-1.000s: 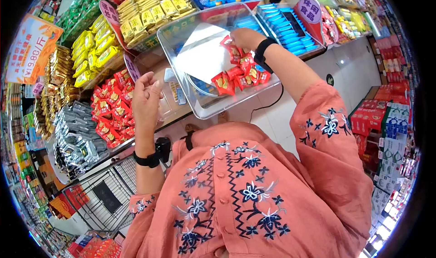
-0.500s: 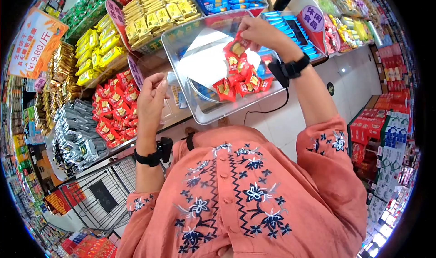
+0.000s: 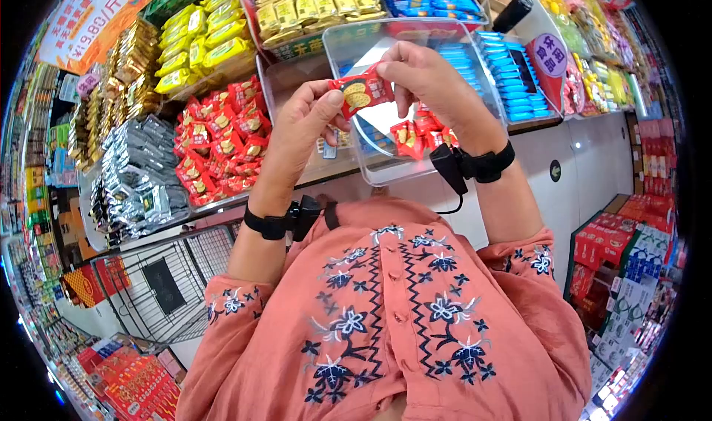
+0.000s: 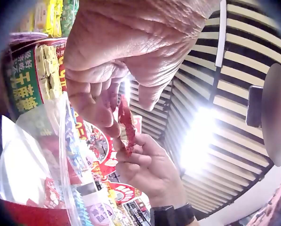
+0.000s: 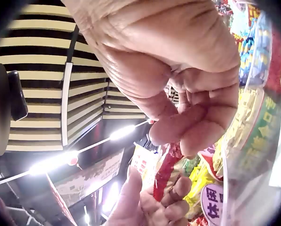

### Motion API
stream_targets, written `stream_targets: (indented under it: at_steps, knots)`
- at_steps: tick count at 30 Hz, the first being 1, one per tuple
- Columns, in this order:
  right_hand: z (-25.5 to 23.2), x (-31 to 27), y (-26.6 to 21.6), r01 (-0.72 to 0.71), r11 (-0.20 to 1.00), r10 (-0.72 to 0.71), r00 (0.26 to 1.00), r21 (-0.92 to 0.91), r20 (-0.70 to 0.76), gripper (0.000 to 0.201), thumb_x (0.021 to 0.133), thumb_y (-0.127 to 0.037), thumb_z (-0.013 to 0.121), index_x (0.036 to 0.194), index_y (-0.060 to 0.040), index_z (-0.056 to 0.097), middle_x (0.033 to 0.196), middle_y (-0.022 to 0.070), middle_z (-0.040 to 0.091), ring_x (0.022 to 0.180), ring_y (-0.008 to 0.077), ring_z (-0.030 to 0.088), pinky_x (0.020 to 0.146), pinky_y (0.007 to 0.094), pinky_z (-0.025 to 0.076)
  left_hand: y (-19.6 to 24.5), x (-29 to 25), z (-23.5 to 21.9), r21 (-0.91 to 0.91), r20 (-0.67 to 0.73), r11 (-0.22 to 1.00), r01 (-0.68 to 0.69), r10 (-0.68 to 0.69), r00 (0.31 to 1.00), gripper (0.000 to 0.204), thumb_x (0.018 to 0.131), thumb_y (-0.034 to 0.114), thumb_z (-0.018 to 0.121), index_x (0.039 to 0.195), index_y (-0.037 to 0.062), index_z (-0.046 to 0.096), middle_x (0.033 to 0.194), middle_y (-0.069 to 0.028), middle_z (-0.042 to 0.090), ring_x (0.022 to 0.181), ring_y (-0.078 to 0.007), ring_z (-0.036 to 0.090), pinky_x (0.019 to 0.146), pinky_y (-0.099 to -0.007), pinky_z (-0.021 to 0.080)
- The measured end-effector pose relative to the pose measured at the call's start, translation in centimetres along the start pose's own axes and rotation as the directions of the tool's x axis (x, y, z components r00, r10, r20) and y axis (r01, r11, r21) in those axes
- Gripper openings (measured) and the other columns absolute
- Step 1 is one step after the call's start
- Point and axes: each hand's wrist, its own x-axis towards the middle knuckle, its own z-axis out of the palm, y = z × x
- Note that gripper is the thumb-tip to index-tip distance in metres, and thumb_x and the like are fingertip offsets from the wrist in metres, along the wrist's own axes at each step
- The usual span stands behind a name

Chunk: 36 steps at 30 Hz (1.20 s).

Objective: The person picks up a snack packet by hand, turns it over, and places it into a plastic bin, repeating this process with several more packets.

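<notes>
A small red snack packet (image 3: 362, 93) with a round biscuit picture is held up in front of the body. My right hand (image 3: 423, 76) pinches its right end between thumb and fingers. My left hand (image 3: 305, 117) is at the packet's other end, fingertips right at it. In the left wrist view the left thumb stands a little apart from the packet, which shows edge-on. Below the right hand, several more red packets (image 3: 410, 138) lie in the clear plastic tray (image 3: 400, 175), partly hidden by that hand and wrist.
Bins left of the tray hold red packets (image 3: 225, 136), silver packets (image 3: 141, 173) and yellow packets (image 3: 194, 43). Blue packets (image 3: 508, 73) are at the right. A wire shopping cart (image 3: 163, 280) stands at the lower left, and a cable (image 3: 454, 204) hangs near the right wrist.
My right hand has lifted a red packet from the tray and brought it left and toward the body. My left hand has moved right to meet it.
</notes>
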Motion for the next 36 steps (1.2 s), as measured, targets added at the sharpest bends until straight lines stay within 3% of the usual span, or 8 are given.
stream_targets:
  at_steps: [13,22,25,30,31,33,35,36]
  knots:
    - [8.9,2.7,0.0,-0.076,0.997,0.071,0.977,0.016,0.202,0.023,0.095,-0.028,0.063,0.099,-0.0063,0.058,0.075,-0.0008,0.06,0.054,0.0082,0.057,0.052,0.0212,0.042,-0.3,-4.3,-6.3,0.035,-0.254,0.999,-0.042,0.049,0.966,0.027,0.104,0.027,0.052,0.112,0.0047,0.063,0.078,0.0013,0.064,0.063,-0.003,0.057,0.049,-0.0174,0.041]
    - [15.7,5.3,2.1,-0.168,0.955,0.122,0.973,0.243,0.196,0.018,0.095,-0.016,0.06,0.101,-0.0015,0.052,0.084,0.0086,0.063,0.066,0.0181,0.068,0.058,0.0297,0.056,-1.2,-7.1,-10.0,-0.192,-0.474,0.98,-0.049,-0.049,0.879,0.034,0.103,0.036,0.056,0.113,0.0041,0.06,0.084,-0.0016,0.064,0.069,-0.0087,0.06,0.054,-0.0222,0.046]
    - [17.8,6.3,3.3,-0.234,0.938,0.165,0.949,0.254,0.267,0.018,0.095,-0.014,0.059,0.104,-0.0013,0.05,0.092,0.0107,0.062,0.076,0.0221,0.072,0.062,0.0319,0.059,-2.7,-8.1,-12.1,-0.021,-0.386,1.0,0.02,-0.026,0.922,0.03,0.102,0.033,0.058,0.109,0.0048,0.06,0.086,-0.0015,0.064,0.07,-0.0077,0.06,0.055,-0.0225,0.047]
    - [20.4,7.0,5.2,-0.321,0.94,0.252,0.885,0.119,0.392,0.022,0.097,-0.021,0.059,0.108,-0.0031,0.051,0.097,0.0097,0.063,0.08,0.0193,0.072,0.064,0.0289,0.058,-3.1,-9.5,-15.6,0.037,-0.538,0.991,0.127,-0.087,0.838,0.021,0.097,0.028,0.065,0.102,0.0072,0.062,0.081,0.0028,0.062,0.066,-0.0038,0.056,0.054,-0.0191,0.043]
    - [20.8,7.0,5.5,-0.335,0.939,0.277,0.867,0.074,0.415,0.024,0.097,-0.023,0.059,0.109,-0.003,0.052,0.099,0.0095,0.063,0.08,0.0191,0.071,0.064,0.0285,0.058,-3.9,-9.6,-17.8,0.237,-0.54,0.966,0.105,0.041,0.841,0.025,0.094,0.028,0.069,0.101,0.005,0.061,0.081,0.0008,0.063,0.066,-0.006,0.057,0.055,-0.0226,0.044]
    - [21.0,7.1,6.1,-0.332,0.94,0.275,0.87,0.074,0.409,0.029,0.097,-0.027,0.059,0.112,-0.0026,0.053,0.102,0.0104,0.064,0.081,0.0181,0.07,0.064,0.0276,0.057,-5.0,-10.2,-22.3,0.642,-0.581,0.722,0.257,0.239,0.778,0.033,0.09,0.029,0.074,0.101,0.0014,0.058,0.079,-0.0048,0.064,0.066,-0.0148,0.06,0.058,-0.0303,0.047]
    - [21.1,7.2,6.2,-0.343,0.936,0.287,0.871,0.074,0.399,0.03,0.097,-0.027,0.059,0.112,-0.0024,0.053,0.103,0.0113,0.064,0.08,0.0176,0.07,0.064,0.0276,0.057,-3.5,-11.1,-23.9,0.757,-0.609,0.471,0.453,0.258,0.75,0.036,0.089,0.028,0.071,0.106,-0.0011,0.058,0.088,-0.0181,0.069,0.08,-0.0333,0.069,0.069,-0.0418,0.052]
    - [21.2,7.3,6.3,-0.345,0.936,0.289,0.871,0.076,0.396,0.03,0.097,-0.027,0.059,0.113,-0.0022,0.053,0.103,0.0113,0.064,0.079,0.0175,0.069,0.064,0.0277,0.057,-3.3,-11.3,-24.6,0.732,-0.636,0.478,0.486,0.221,0.74,0.037,0.088,0.031,0.071,0.105,0.0003,0.059,0.089,-0.0196,0.07,0.088,-0.0378,0.068,0.072,-0.0444,0.052]
